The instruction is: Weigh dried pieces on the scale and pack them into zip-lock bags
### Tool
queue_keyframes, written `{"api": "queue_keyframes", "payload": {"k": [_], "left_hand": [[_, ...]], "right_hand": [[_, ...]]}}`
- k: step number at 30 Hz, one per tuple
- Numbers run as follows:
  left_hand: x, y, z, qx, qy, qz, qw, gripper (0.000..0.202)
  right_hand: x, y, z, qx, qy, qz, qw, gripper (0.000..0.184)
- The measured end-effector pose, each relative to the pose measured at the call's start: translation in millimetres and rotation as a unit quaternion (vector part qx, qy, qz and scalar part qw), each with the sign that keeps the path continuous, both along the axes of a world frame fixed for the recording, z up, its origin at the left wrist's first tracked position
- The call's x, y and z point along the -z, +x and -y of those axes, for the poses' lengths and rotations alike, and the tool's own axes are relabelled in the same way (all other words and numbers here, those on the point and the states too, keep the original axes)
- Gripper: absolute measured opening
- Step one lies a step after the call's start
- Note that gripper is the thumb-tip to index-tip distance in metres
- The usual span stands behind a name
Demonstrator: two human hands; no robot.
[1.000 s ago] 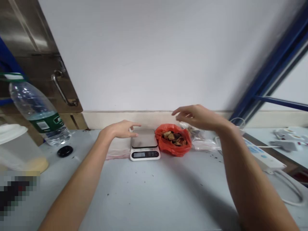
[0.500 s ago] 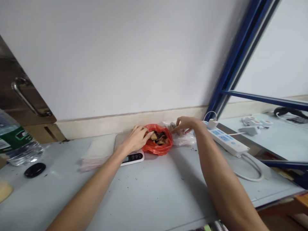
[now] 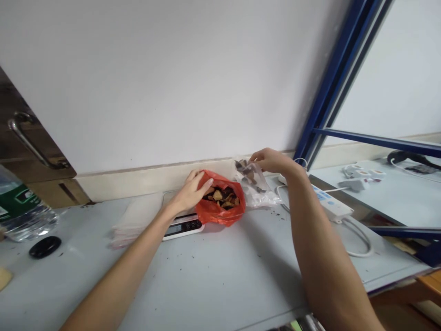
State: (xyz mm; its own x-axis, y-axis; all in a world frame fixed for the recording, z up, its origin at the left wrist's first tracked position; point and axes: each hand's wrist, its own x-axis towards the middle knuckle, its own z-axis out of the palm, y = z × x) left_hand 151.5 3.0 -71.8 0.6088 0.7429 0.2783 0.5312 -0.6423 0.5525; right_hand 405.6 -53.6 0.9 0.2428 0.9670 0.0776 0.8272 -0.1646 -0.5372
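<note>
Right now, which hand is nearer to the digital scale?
Left. The left hand sits just above the scale, touching the red bag at its rim. The right hand pinches the clear bag, raised on the red bag's far side, apart from the scale.

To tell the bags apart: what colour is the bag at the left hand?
Orange-red. The bag shows best in the head view.

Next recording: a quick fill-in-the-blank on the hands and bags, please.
The left hand touches the rim of the ___ plastic bag of dried pieces.
The right hand holds up the ___ plastic bag of dark bits by its top.
The white digital scale lies partly under the ___ hand.
Missing: red; clear; left.
</note>
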Motion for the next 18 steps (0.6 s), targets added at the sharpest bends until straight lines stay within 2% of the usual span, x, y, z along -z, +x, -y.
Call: {"api": "queue_keyframes", "payload": {"k": [3,5,7,9,11,13,14,16,18], "left_hand": [[-8.4,-3,-1,0.004,0.005,0.049,0.999,0.060],[-13.6,-6,-2,-0.011,0.009,0.107,0.994,0.057],[-18.7,-9,-3,-0.019,-0.022,0.184,0.983,0.057],[-23.9,-13,-1,0.013,-0.083,0.252,0.964,0.063],[-29.2,-16,2,0.076,-0.136,0.287,0.945,0.065],[-34.0,-19,6,0.110,-0.149,0.297,0.937,0.057],[-35.9,-20,6,0.107,-0.140,0.298,0.938,0.051],[-38.1,-22,5,0.066,-0.102,0.302,0.946,0.044],[-38.5,-26,0,0.010,-0.064,0.311,0.948,0.043]], "right_hand": [[-7.7,-6,8,-0.071,0.076,-0.079,0.991,0.012],[-11.2,-13,14,-0.139,0.106,-0.156,0.972,0.008],[-12.7,-21,18,-0.211,0.107,-0.225,0.945,0.009],[-11.5,-32,17,-0.270,0.087,-0.276,0.919,0.012],[-7.4,-43,11,-0.310,0.057,-0.310,0.897,0.012],[-1.3,-53,3,-0.332,0.025,-0.339,0.880,0.010],[1.9,-57,-1,-0.337,0.011,-0.350,0.874,0.008],[7.2,-62,-7,-0.326,-0.007,-0.368,0.871,0.006],[9.7,-63,-9,-0.281,-0.026,-0.392,0.876,0.013]]}}
